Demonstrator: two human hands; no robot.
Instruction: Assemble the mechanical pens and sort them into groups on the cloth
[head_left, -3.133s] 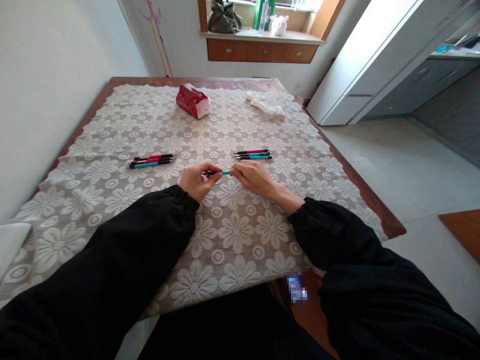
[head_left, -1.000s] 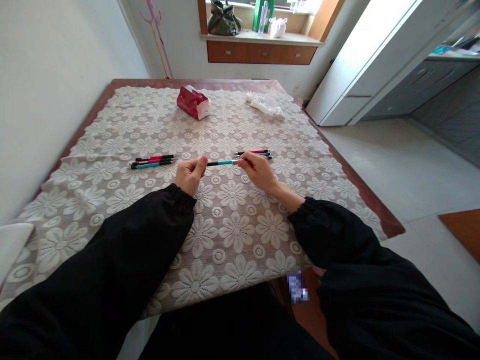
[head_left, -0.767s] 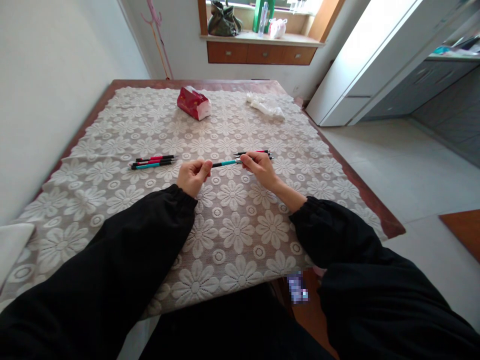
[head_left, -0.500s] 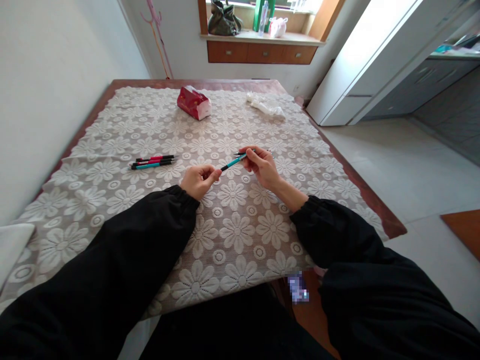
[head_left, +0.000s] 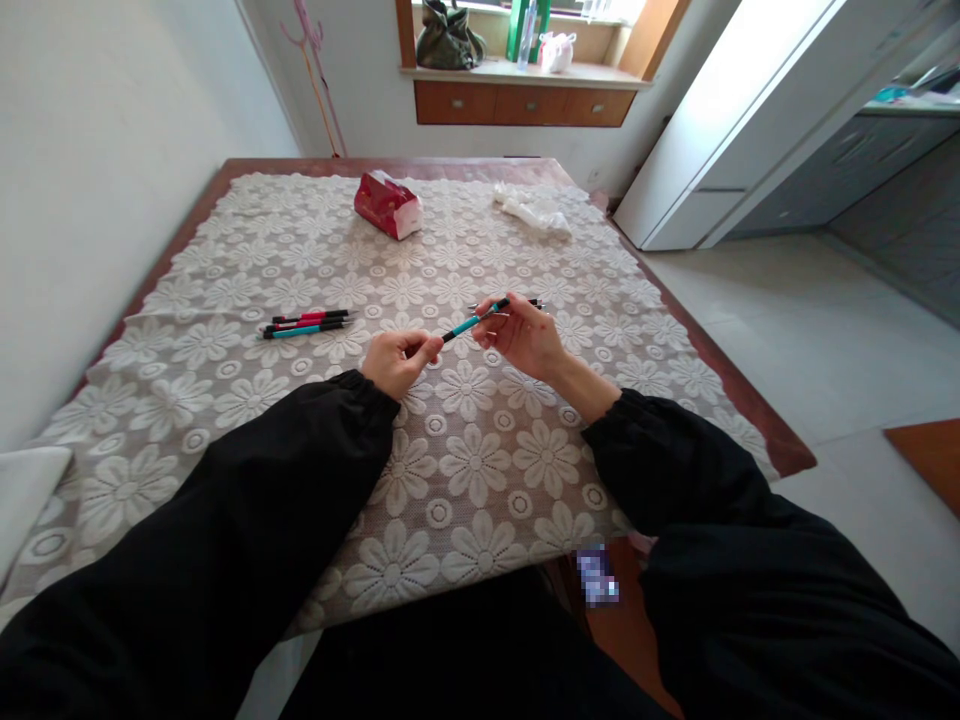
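Note:
A blue pen (head_left: 465, 326) with black ends slants between my two hands over the tablecloth. Its lower black end is pinched between thumb and fingers of my left hand (head_left: 397, 362). My right hand (head_left: 529, 338) has its thumb against the upper black end, and its fingers curl under the barrel. Behind the right hand lie other pens (head_left: 537, 303), mostly hidden by it; only their tips and ends show. To the left, a blue pen (head_left: 304, 331) lies alongside a red pen (head_left: 311, 322) and a darker pen (head_left: 311, 316) in a small group.
A floral lace tablecloth (head_left: 472, 460) covers the wooden table. Toward the far side sit a red tissue pack (head_left: 386, 205) and a crumpled white plastic bag (head_left: 532, 212). A blurred-out phone-like object (head_left: 597, 576) is below the table's front edge.
My right thumb has slid up to the pen's upper end and the right fingers have loosened, uncovering more of the barrel. My left hand keeps its pinch.

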